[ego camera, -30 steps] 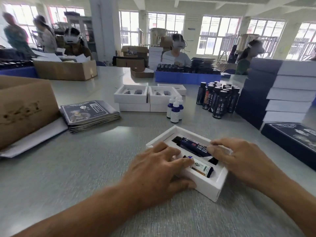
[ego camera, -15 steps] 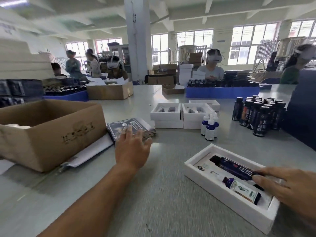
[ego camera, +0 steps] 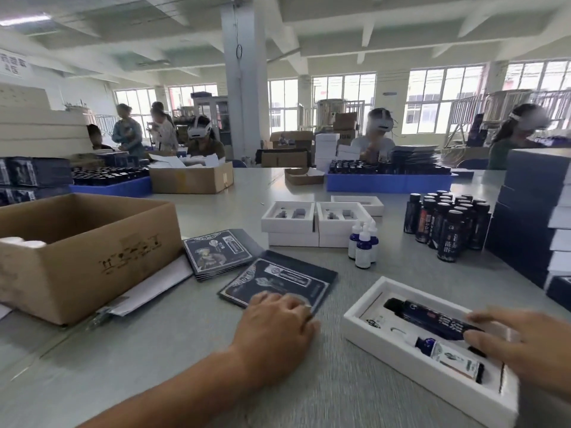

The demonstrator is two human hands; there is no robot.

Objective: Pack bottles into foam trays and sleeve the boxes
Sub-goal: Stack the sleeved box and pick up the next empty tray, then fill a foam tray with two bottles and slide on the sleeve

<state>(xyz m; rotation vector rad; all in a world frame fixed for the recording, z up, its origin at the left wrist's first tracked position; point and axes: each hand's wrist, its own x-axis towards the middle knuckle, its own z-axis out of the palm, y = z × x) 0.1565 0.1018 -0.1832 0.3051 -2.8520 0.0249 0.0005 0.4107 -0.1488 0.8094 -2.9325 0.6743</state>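
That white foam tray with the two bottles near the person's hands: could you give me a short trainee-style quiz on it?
1. True or false: the white foam tray holds two bottles lying flat.
2. What lies under the left hand? A) flat dark printed sleeve B) small dropper bottle C) brown cardboard box
3. Fill in: the right hand has its fingers on the ____ bottle.

Key: 1 true; 2 A; 3 the dark tall bottle.
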